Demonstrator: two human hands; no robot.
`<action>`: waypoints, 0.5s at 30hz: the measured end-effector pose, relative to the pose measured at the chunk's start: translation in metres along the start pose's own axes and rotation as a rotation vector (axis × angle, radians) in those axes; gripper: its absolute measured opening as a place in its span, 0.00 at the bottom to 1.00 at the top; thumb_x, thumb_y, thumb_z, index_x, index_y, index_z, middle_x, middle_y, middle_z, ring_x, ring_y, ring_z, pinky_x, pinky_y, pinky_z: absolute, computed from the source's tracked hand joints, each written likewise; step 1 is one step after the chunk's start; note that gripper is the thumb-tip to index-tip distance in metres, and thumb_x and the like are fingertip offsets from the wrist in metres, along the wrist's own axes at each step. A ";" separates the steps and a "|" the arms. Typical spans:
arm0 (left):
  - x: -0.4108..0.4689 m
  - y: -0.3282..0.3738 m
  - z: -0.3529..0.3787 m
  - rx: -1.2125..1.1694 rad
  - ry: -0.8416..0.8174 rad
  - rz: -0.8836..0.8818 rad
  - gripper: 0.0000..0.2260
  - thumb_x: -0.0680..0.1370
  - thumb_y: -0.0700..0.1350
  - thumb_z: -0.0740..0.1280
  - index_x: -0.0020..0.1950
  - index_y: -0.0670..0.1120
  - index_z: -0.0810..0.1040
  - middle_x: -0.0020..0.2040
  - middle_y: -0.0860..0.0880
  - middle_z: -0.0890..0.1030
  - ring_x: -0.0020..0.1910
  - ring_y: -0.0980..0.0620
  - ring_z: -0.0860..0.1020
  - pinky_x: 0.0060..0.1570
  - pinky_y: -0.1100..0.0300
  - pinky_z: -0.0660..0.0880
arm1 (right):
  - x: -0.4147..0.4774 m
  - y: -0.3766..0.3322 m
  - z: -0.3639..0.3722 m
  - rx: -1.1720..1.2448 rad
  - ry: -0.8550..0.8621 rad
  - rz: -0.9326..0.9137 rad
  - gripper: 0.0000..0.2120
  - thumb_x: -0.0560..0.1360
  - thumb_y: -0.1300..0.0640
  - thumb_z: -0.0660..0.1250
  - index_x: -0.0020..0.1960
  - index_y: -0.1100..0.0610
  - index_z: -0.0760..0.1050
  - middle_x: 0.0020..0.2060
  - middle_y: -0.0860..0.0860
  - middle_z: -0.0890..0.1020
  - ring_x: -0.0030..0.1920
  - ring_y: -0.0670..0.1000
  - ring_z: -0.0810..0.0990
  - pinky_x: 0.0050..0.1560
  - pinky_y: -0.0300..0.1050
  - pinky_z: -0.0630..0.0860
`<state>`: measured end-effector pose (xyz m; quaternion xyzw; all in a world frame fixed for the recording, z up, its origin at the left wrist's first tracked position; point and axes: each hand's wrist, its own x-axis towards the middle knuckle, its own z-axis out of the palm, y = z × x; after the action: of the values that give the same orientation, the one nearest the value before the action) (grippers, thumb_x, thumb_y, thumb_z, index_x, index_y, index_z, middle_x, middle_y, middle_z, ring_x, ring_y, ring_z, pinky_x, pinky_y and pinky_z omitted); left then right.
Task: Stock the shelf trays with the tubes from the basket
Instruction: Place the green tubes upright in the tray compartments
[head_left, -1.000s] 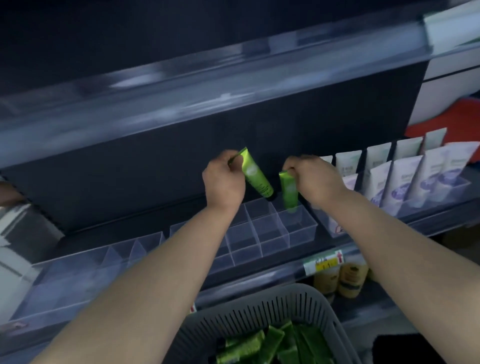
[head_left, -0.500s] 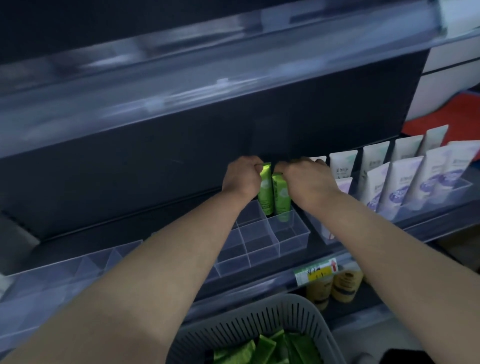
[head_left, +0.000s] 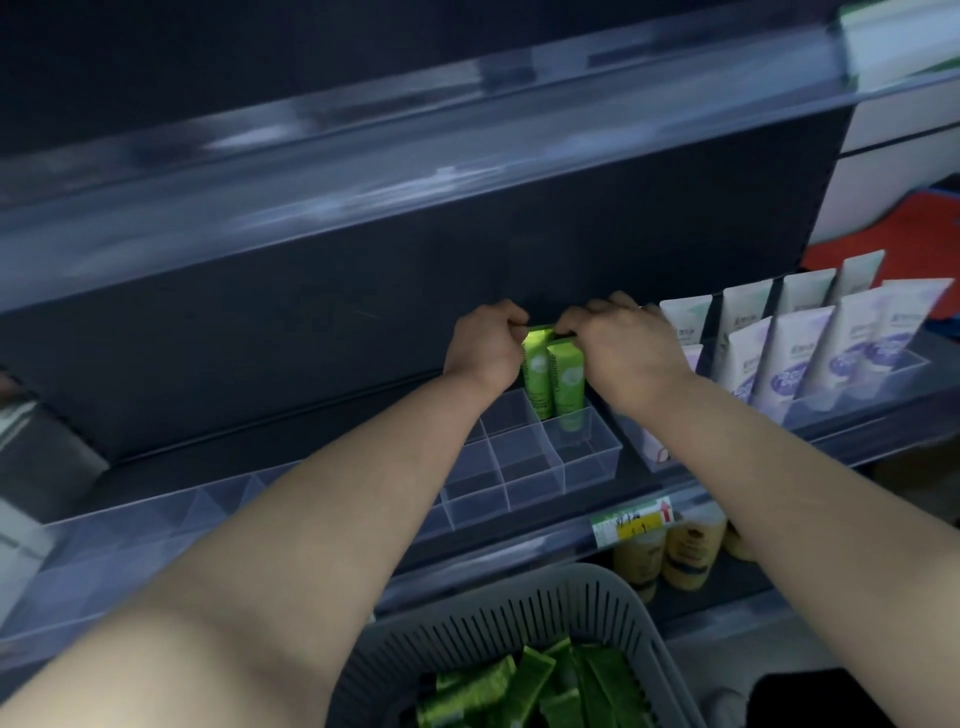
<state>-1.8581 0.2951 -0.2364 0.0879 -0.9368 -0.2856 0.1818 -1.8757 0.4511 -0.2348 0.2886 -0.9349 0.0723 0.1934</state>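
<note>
Now left hand (head_left: 488, 349) and right hand (head_left: 629, 354) hold 2 tubes (head_left: 538, 379) upright.

Front cells of the clear tray (head_left: 535, 493) lie open from above; green tubes (head_left: 537, 379) fill its back cells; the upper shelf (head_left: 467, 171) overhangs; white tubes (head_left: 779, 358) crowd the right.

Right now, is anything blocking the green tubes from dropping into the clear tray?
Nothing visible. Both green tubes stand upright, lower ends inside back compartments of the clear tray, left hand and right hand pinching their tops.
</note>
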 end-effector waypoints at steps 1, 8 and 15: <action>-0.004 0.000 -0.002 0.004 0.008 0.007 0.11 0.79 0.39 0.62 0.59 0.45 0.79 0.56 0.46 0.81 0.56 0.49 0.78 0.56 0.60 0.74 | -0.003 -0.002 -0.003 -0.007 0.008 -0.004 0.19 0.72 0.65 0.63 0.61 0.52 0.73 0.53 0.51 0.78 0.58 0.56 0.71 0.52 0.50 0.68; -0.038 -0.005 -0.024 0.075 -0.001 0.058 0.12 0.79 0.43 0.63 0.63 0.47 0.77 0.58 0.46 0.80 0.57 0.49 0.77 0.56 0.53 0.76 | -0.029 -0.023 -0.013 -0.025 0.012 -0.034 0.18 0.73 0.65 0.63 0.61 0.52 0.74 0.54 0.51 0.78 0.58 0.55 0.71 0.52 0.50 0.69; -0.092 -0.024 -0.039 0.187 -0.046 0.174 0.13 0.79 0.44 0.63 0.64 0.46 0.76 0.62 0.47 0.78 0.59 0.48 0.76 0.58 0.55 0.74 | -0.066 -0.047 -0.010 0.035 0.013 -0.076 0.16 0.74 0.64 0.62 0.59 0.51 0.75 0.54 0.52 0.79 0.58 0.56 0.71 0.49 0.49 0.68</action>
<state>-1.7566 0.2802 -0.2468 0.0163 -0.9674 -0.1819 0.1754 -1.7962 0.4487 -0.2515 0.3269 -0.9206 0.0829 0.1970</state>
